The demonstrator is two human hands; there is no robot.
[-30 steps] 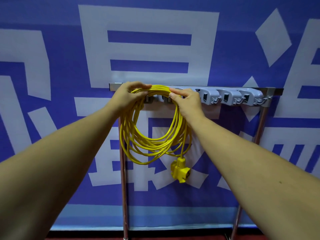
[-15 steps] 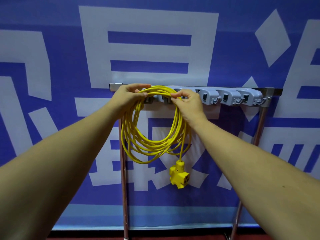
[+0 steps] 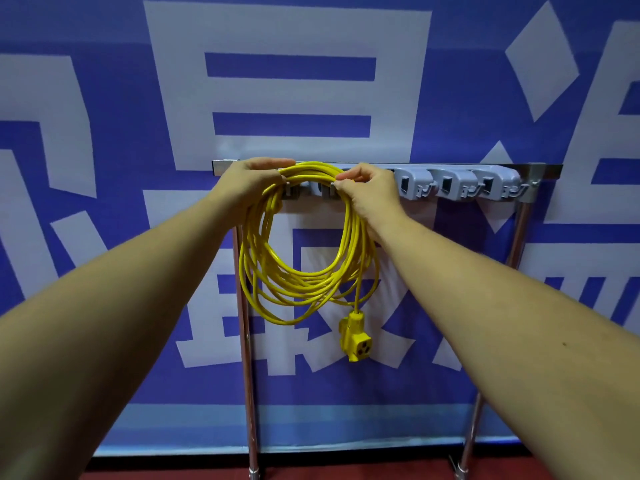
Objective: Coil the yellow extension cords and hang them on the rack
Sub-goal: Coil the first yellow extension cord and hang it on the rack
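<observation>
Yellow extension cord [image 3: 355,244] coil at centre frame against the rack [image 3: 450,166], left hand [image 3: 249,181] curled round the top loops, right hand [image 3: 370,192] pinching a few strands: seat every loop over the hook [image 3: 292,194] before letting go, and watch that dangling socket end [image 3: 355,337].

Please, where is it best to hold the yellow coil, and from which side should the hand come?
Grip the top arc of the coil, where the loops lie bundled, coming from the front and above, as the left hand and right hand do. Lower down the loops spread apart and the socket hangs loose, so strands would likely slip.
</observation>
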